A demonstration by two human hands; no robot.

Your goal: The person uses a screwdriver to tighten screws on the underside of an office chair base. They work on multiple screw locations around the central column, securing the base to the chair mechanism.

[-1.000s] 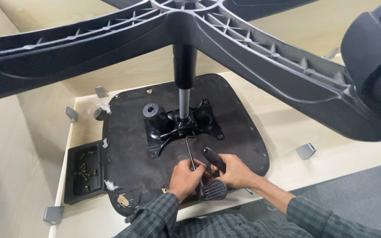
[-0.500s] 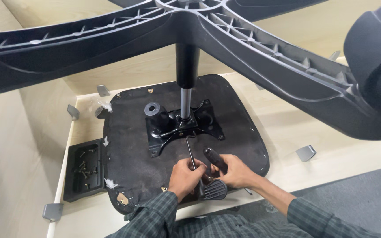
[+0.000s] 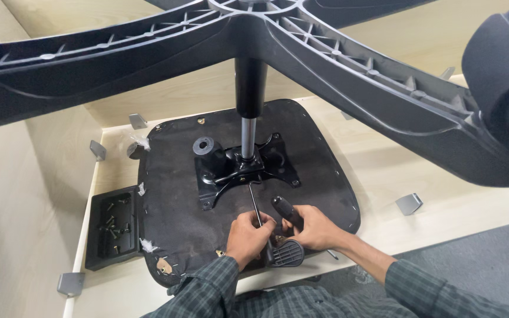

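Observation:
An office chair lies upside down on a light wooden surface. Its dark seat underside (image 3: pixel 172 194) faces up, with a black metal mechanism plate (image 3: pixel 237 168) bolted at the centre and a gas cylinder (image 3: pixel 249 100) rising to the star base (image 3: pixel 325 53). My left hand (image 3: pixel 247 235) grips a thin metal lever rod (image 3: pixel 254 203) that runs to the mechanism. My right hand (image 3: pixel 316 227) closes around a black lever handle (image 3: pixel 284 207). A ribbed black paddle (image 3: pixel 285 254) sits just below both hands.
A black tray (image 3: pixel 113 227) holding several screws lies left of the seat. Grey metal brackets (image 3: pixel 409 203) are fixed along the wooden surface's edges. A black caster wheel (image 3: pixel 505 88) looms at the upper right. Grey carpet (image 3: pixel 490 259) lies at the lower right.
Both hands stay on the levers near the seat's front edge with only slight shifts. The camera view has drifted a little.

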